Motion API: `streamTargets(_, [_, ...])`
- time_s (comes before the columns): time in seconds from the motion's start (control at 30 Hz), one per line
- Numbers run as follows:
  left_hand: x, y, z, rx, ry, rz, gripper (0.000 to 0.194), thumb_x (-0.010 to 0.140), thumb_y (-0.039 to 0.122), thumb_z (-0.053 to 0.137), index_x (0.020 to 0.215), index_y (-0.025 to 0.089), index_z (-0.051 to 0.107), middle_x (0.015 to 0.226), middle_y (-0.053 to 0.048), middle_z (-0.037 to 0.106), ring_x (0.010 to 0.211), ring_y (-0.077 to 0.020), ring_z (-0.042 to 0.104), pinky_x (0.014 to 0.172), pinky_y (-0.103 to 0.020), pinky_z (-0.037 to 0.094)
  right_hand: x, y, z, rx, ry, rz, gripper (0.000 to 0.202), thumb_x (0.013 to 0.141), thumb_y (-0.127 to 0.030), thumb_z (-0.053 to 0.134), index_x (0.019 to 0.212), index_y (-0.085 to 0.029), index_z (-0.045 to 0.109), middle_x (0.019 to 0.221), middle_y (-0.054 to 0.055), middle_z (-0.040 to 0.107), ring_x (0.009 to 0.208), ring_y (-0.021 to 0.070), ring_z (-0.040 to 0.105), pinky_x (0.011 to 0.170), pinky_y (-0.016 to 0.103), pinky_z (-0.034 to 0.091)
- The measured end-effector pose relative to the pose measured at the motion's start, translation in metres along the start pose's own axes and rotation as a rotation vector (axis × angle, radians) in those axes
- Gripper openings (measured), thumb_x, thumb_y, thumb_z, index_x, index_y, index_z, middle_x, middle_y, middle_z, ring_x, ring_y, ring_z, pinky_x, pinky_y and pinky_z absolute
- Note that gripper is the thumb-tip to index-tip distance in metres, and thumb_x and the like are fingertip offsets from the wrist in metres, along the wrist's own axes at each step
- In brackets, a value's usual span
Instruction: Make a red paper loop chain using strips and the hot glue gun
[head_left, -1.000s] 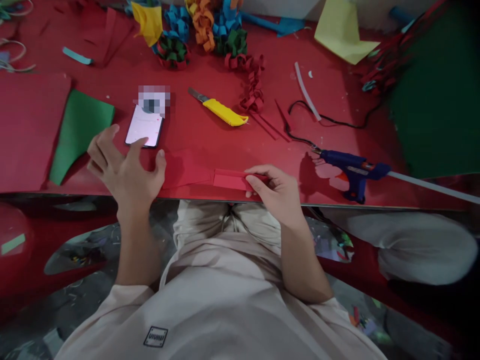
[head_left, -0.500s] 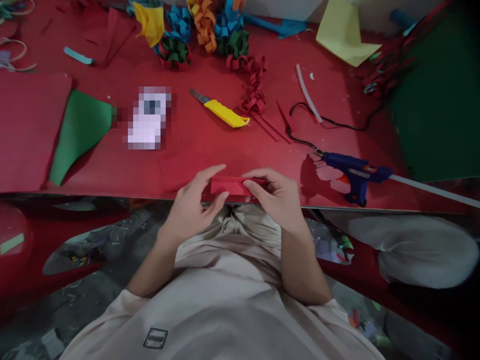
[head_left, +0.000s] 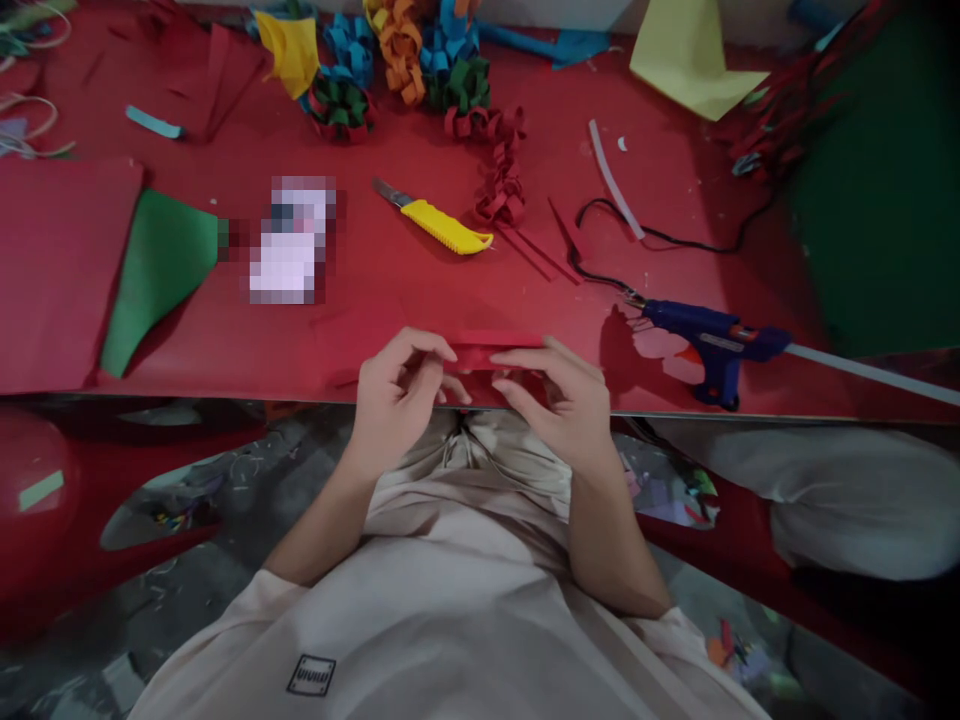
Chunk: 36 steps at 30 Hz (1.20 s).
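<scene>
A folded red paper strip (head_left: 501,338) spans the space between my two hands at the table's front edge. My left hand (head_left: 401,390) has its fingers curled round the strip's left end, the thumb bent in below them. At the right end, my right hand (head_left: 559,395) holds the strip with bent fingers, its thumb tip lower down. Both hands partly hide the paper. Beyond them lie a yellow cutter (head_left: 448,228) with its blade out and a red paper chain (head_left: 501,180). A blue glue gun (head_left: 697,335) lies to the right.
The red table (head_left: 375,290) also bears a blurred phone (head_left: 289,245), green paper (head_left: 161,265), a clear glue stick (head_left: 615,180) and a black cord (head_left: 697,245). Colourful paper chains (head_left: 401,50) stand at the back. A person's leg (head_left: 862,500) is at the right.
My left fingers have curled in and closed onto the paper from a wide, spread pose. The strip's upper part now stands higher, and my right hand has shifted slightly right and opened its thumb.
</scene>
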<state>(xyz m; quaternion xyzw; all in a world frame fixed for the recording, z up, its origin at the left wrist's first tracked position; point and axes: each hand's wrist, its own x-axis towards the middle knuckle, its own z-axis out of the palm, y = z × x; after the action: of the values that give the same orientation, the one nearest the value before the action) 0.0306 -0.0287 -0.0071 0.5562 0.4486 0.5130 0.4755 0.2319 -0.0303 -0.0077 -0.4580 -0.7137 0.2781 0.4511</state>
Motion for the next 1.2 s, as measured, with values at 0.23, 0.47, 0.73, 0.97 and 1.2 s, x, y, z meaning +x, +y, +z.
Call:
streamTargets(0.23, [0.004, 0.004, -0.012, 0.271, -0.120, 0.124, 0.022, 0.095, 0.030, 0.075, 0.116, 0.023, 0.073, 0.084, -0.001, 0.078, 0.072, -0.0142, 0.076, 0.074, -0.025, 0.063, -0.002, 0.004, -0.003, -0.061, 0.052, 0.031, 0.020, 0.094, -0.031, 0.075, 0.113, -0.028, 0.080, 0.094, 0.005, 0.082, 0.080, 0.0176, 0.073, 0.076, 0.030, 0.059])
streamTargets(0.47, [0.003, 0.002, -0.025, 0.323, -0.095, 0.174, 0.021, 0.100, 0.040, 0.068, 0.114, 0.026, 0.075, 0.078, -0.001, 0.077, 0.064, -0.0143, 0.073, 0.066, -0.027, 0.060, -0.003, 0.008, -0.002, 0.015, 0.080, -0.033, 0.014, 0.094, -0.026, 0.074, 0.104, -0.030, 0.084, 0.086, 0.003, 0.080, 0.072, 0.0159, 0.069, 0.067, 0.029, 0.055])
streamTargets(0.73, [0.024, 0.003, -0.124, 1.304, 0.421, 0.257, 0.045, 0.094, 0.042, 0.066, 0.133, 0.020, 0.071, 0.146, -0.021, 0.052, 0.142, -0.0429, 0.043, 0.115, -0.065, 0.033, -0.003, 0.016, -0.003, 0.023, 0.218, 0.096, 0.011, 0.092, -0.035, 0.077, 0.096, -0.030, 0.085, 0.084, 0.004, 0.078, 0.075, 0.0198, 0.069, 0.067, 0.034, 0.054])
streamTargets(0.97, [0.019, 0.002, -0.121, 1.319, 0.373, 0.135, 0.040, 0.091, 0.040, 0.072, 0.130, 0.029, 0.071, 0.162, -0.015, 0.040, 0.151, -0.0463, 0.032, 0.113, -0.068, 0.025, -0.005, 0.015, -0.003, 0.035, 0.217, 0.134, 0.012, 0.092, -0.036, 0.076, 0.094, -0.028, 0.085, 0.083, 0.005, 0.076, 0.074, 0.0194, 0.070, 0.066, 0.033, 0.054])
streamTargets(1.2, [0.019, 0.002, -0.122, 1.291, 0.369, 0.109, 0.040, 0.091, 0.041, 0.071, 0.129, 0.030, 0.072, 0.164, -0.013, 0.039, 0.151, -0.0463, 0.030, 0.113, -0.069, 0.023, -0.006, 0.015, -0.005, 0.010, 0.209, 0.151, 0.014, 0.092, -0.038, 0.075, 0.095, -0.029, 0.085, 0.086, 0.005, 0.078, 0.076, 0.0196, 0.070, 0.066, 0.033, 0.055])
